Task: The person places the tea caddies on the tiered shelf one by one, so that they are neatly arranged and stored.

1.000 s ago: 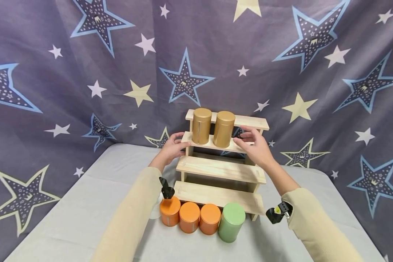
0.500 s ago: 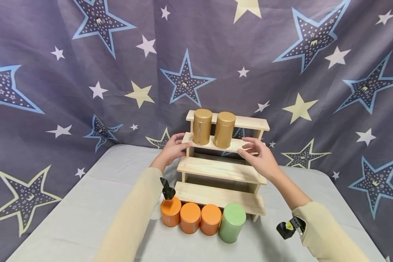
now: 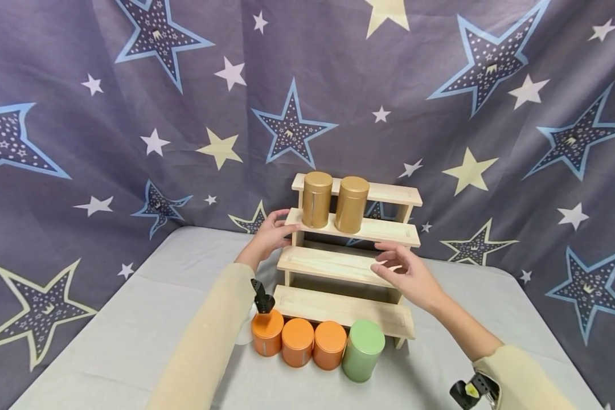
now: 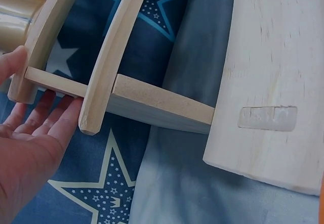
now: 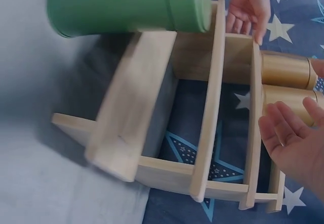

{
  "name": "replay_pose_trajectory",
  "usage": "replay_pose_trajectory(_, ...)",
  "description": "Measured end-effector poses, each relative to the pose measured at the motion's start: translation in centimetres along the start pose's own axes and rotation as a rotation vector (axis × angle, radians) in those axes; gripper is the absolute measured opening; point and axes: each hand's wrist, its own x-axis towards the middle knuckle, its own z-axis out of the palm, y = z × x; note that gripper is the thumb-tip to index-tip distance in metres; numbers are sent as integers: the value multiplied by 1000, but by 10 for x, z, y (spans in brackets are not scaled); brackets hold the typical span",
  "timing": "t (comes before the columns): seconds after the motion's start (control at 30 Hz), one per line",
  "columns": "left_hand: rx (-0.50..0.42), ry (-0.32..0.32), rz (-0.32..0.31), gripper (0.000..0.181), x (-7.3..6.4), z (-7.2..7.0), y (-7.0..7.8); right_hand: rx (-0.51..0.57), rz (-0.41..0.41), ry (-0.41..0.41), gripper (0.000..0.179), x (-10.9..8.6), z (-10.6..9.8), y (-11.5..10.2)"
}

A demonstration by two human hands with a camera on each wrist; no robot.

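A: Left hand (image 3: 269, 236)?

B: Centre of frame, at the left end of the wooden rack (image 3: 338, 307). Left wrist view: thumb on the board's edge, fingers bent behind the side piece; it grips that corner.

A: Right hand (image 3: 410, 276)?

B: Right of centre, before the right end of the second board from the bottom. Fingers spread and loosely bent, nothing held. Contact with the wood: cannot tell.

A: Position of the gold canisters?

B: Just above centre. One gold canister (image 3: 316, 200) stands upright on the second board from the top, near its left end; a second gold canister (image 3: 352, 205) stands upright to its right, a narrow gap between.

A: Lower centre?

B: A row on the desk (image 3: 107, 324), in front of the rack: first orange canister (image 3: 267, 337), second orange canister (image 3: 297, 344), third orange canister (image 3: 329, 347), then the taller green canister (image 3: 363, 353), all upright.

A: Anything left of the row?

B: A white object (image 3: 244, 334), mostly hidden by the left sleeve (image 3: 205, 336); kind not discernible. Star-printed cloth (image 3: 184, 102) fills the upper frame.
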Motion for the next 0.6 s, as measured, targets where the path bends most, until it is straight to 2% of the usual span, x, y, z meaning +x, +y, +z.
replay_pose_trajectory(0.37, 3, 1, 1, 65, 1, -2, 0, 39, 1, -106, 45, -24, 12, 8)
replay_pose_trajectory(0.6, 1, -12, 0, 66, 1, 0, 0, 50, 9, -130, 42, -38, 16, 13)
